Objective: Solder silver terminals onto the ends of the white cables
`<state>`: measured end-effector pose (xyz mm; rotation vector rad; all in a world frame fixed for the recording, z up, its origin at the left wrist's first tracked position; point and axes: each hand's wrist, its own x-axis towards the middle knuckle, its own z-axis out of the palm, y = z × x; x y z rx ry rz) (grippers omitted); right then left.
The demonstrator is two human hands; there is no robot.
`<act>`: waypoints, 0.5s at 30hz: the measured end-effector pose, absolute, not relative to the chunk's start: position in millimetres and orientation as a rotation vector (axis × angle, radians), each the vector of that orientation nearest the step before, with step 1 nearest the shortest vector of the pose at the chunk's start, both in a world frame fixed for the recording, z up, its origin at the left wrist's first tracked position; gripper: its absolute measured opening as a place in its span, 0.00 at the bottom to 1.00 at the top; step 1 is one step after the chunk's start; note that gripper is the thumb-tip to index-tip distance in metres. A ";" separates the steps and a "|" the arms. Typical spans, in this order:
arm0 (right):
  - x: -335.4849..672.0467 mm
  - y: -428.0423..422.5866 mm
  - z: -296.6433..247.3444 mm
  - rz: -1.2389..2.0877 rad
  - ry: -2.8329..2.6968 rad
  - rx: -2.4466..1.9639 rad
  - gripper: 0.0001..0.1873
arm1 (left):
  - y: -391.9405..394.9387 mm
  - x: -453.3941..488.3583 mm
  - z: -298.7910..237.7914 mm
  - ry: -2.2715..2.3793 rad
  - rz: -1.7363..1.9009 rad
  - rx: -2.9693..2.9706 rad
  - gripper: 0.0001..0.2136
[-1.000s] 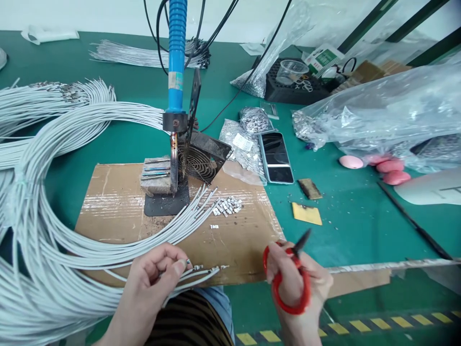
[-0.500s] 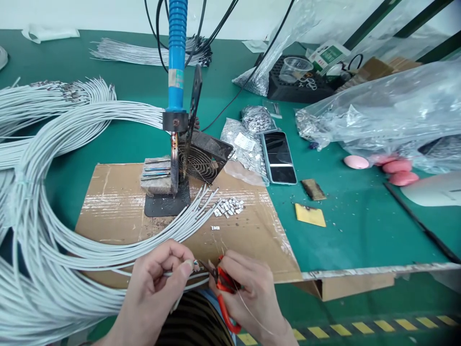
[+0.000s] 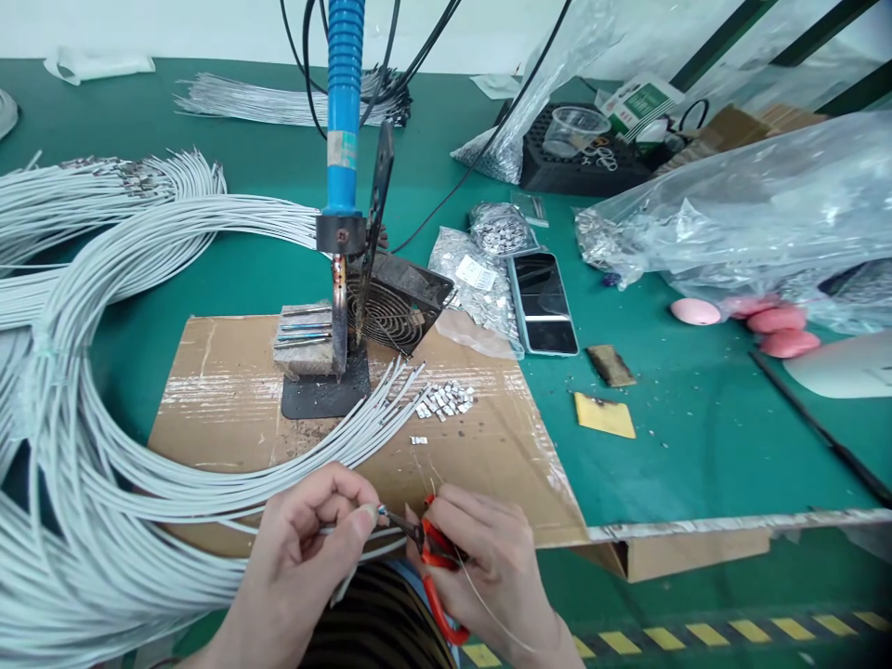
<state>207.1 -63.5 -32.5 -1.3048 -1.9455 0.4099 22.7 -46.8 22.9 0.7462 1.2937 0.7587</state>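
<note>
Fingers of left hand (image 3: 307,548) pinch thin white wire ends (image 3: 369,531) at cardboard's (image 3: 229,418) near edge. Right hand (image 3: 488,567) clenched on red scissors (image 3: 432,557), blades at wire tips. Wire judged light, limp, springy; grip close behind tip.

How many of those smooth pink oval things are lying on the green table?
3. One pink oval lies alone on the green table; two more sit right of it against the clear plastic bag, which may hide others.
</note>
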 end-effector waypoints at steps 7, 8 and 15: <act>210.2 -65.4 -33.0 0.379 -1.960 -1.279 0.21 | -45.2 25.6 28.1 1.308 0.750 0.732 0.20; 210.4 -65.6 -33.2 0.368 -1.965 -1.273 0.21 | -45.2 25.7 28.0 1.304 0.749 0.732 0.20; 212.1 -65.6 -34.7 0.318 -1.993 -1.248 0.20 | -44.8 25.3 28.6 1.302 0.726 0.738 0.20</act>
